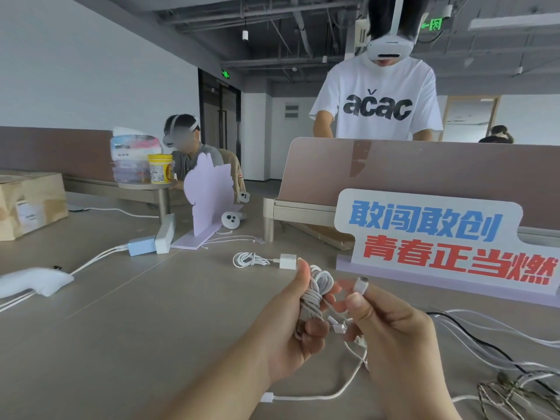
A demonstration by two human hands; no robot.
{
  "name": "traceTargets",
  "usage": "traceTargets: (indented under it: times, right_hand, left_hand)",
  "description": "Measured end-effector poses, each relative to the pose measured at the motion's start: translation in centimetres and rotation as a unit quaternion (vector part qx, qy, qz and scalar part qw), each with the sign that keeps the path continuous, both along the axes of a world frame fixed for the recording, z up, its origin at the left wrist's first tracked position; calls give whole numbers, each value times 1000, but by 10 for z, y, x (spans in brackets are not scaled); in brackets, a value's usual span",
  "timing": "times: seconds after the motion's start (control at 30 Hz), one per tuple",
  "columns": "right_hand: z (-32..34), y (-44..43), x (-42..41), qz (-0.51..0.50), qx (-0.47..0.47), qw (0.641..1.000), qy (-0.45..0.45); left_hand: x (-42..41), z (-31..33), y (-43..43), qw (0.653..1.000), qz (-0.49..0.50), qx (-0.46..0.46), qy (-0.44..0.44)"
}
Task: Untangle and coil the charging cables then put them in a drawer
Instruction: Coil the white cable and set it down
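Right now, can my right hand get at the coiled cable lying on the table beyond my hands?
Probably not yet: the right hand pinches a connector from the bundle the left hand holds. The coiled cable lies uncovered beyond both; once freed, it likely could.

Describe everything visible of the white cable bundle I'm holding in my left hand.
The white cable bundle is a smooth-looking cord wound into several tight loops, with turns wrapped across its middle. The left hand grips it upright above the table, thumb along its left side. The right hand pinches its free end, a white plug. Whether the loose cord below belongs to it is unclear.
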State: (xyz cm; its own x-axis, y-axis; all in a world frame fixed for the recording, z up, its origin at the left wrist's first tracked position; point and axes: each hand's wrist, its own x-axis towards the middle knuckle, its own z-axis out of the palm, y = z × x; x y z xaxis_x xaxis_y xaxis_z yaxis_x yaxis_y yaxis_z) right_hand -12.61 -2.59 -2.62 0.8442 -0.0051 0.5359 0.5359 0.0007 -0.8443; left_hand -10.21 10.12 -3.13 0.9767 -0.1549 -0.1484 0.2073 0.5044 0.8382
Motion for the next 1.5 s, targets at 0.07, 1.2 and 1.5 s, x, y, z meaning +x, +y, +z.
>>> traceTargets:
  times: [0.07, 1.2, 1.5]
  right_hand:
    - [-1, -1, 1, -24, -18, 1000, 0]
    - [-10, -11, 13, -91, -138, 986, 37]
    - [-11, -10, 14, -74, -77, 991, 75]
  left_hand:
    - [-1, 0, -4, 1000, -11, 6, 0]
    - [-7, -12, -13, 929, 74, 296, -207]
    - [-2, -16, -10, 927, 78, 305, -204]
